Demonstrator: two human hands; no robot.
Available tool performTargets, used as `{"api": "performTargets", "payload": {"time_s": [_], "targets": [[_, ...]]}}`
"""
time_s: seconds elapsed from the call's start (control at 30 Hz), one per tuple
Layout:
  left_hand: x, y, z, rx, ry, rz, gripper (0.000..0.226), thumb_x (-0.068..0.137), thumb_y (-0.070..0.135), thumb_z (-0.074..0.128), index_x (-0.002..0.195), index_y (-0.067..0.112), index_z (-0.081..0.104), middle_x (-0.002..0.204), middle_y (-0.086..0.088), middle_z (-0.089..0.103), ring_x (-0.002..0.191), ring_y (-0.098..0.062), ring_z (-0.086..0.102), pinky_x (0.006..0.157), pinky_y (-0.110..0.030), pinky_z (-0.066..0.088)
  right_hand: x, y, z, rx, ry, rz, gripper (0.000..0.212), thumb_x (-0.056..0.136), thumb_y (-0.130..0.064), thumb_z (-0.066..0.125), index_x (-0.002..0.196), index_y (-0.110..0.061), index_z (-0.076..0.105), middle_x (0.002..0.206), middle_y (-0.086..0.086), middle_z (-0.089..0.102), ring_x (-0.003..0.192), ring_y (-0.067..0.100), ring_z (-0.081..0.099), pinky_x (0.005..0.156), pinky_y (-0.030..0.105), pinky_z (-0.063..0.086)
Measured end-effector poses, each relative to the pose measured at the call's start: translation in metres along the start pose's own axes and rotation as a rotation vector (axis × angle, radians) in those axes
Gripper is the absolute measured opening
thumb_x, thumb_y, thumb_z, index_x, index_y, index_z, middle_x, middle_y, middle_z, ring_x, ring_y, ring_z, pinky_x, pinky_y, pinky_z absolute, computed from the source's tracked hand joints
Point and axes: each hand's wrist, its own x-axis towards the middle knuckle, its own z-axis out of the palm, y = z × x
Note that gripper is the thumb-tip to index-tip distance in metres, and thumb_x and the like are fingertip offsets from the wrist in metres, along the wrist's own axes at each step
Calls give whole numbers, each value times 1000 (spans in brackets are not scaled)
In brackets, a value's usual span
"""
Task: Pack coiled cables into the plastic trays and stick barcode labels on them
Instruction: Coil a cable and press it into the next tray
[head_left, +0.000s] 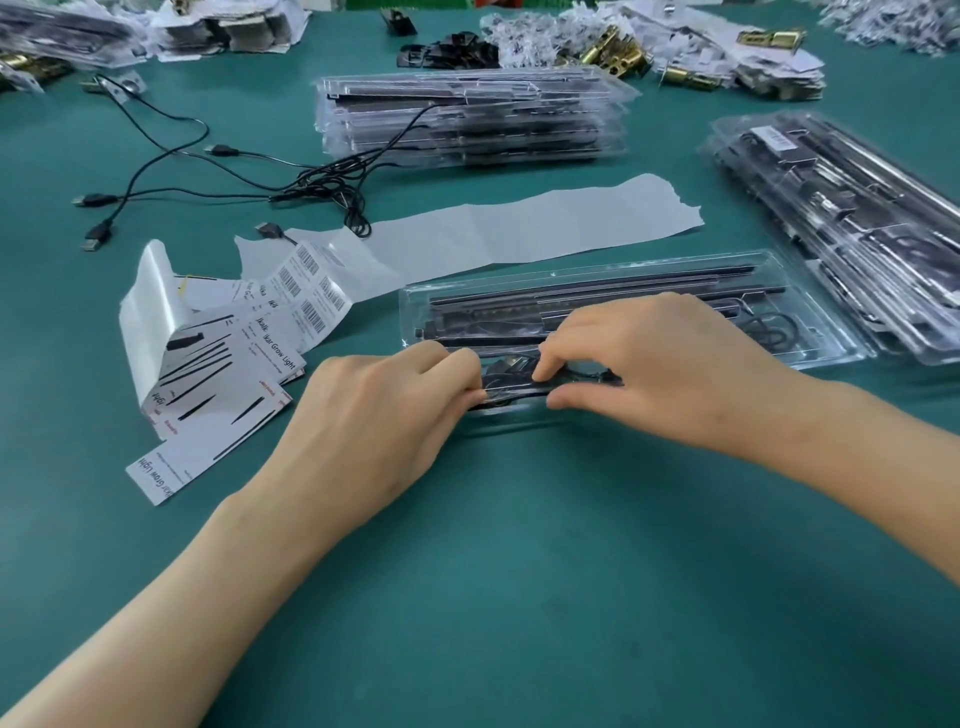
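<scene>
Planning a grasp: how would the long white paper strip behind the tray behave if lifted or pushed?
Paper strip likely floppy: thin, flat, creased across. Probably very light; a push may buckle it, not slide it whole.

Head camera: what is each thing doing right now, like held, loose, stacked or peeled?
left hand, pinching the coiled cable
right hand, pinching the same cable
tray, lying flat, cable at its near side
loose cables, uncoiled, tangled
barcode labels, on their strip
backing paper, peeled bare
far tray stack, filled, piled
right tray stack, piled, top one labelled

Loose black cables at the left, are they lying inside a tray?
No, the loose cables lie spread out on the green table, outside any tray.
</scene>
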Motion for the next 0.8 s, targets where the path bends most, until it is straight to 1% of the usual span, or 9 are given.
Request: {"api": "performTargets", "payload": {"time_s": [0.17,0.2,0.27,0.33,0.37,0.53,0.67,0.73,0.8], "targets": [[1,0,1,-15,14,-12,26,104,30,49,88,15,64,77,3,63,47,-30,45,41,-32,39,-4,1,-1,46,1,17,26,93,-43,59,114,-37,72,114,-19,72,105,11,69,84,40,55],[1,1,1,-23,16,-15,25,104,30,50,88,15,64,78,4,64,46,-30,45,41,-32,39,-5,1,0,34,23,13,23,93,-39,61,113,-36,73,113,-18,73,104,12,69,83,40,56],[0,1,1,-33,24,-18,23,103,30,52,89,16,64,79,4,65,46,-30,46,41,-33,40,-6,0,6,-43,62,-9,19,91,-28,66,108,-31,74,106,-14,74,96,17,71,72,40,57],[0,1,1,-36,28,-18,23,102,29,53,89,16,65,80,5,66,46,-30,46,41,-32,40,-5,-4,10,-145,72,-39,16,91,-21,65,105,-24,73,96,-7,74,84,23,69,62,40,55],[0,1,1,-34,28,-19,23,102,29,52,89,16,65,80,5,66,46,-30,46,41,-32,40,-4,-6,11,-186,68,-51,15,93,-19,63,104,-22,73,94,-4,73,82,26,68,61,40,54],[0,1,1,-23,32,-8,19,104,23,58,89,14,65,77,2,63,45,-30,45,41,-31,38,-1,-13,11,-357,20,-88,27,102,-19,35,108,-22,62,94,-3,66,87,26,61,78,41,50],[0,2,2,-10,40,20,15,100,22,63,87,14,66,76,1,62,47,-28,46,41,-32,38,6,-20,12,-406,-16,-127,23,101,-13,35,111,-21,54,101,-4,61,93,25,58,85,39,48],[0,3,2,0,39,22,16,99,26,61,87,17,67,75,2,61,49,-26,46,42,-30,38,10,-22,11,-400,-60,-132,12,101,-14,35,104,-22,44,97,-4,59,89,25,59,77,40,50],[2,1,2,1,32,38,19,97,34,60,88,20,70,76,4,62,50,-25,48,43,-31,40,11,-23,13,-408,-77,-143,7,102,-16,37,100,-23,37,91,-4,57,83,26,62,63,38,47]]}}
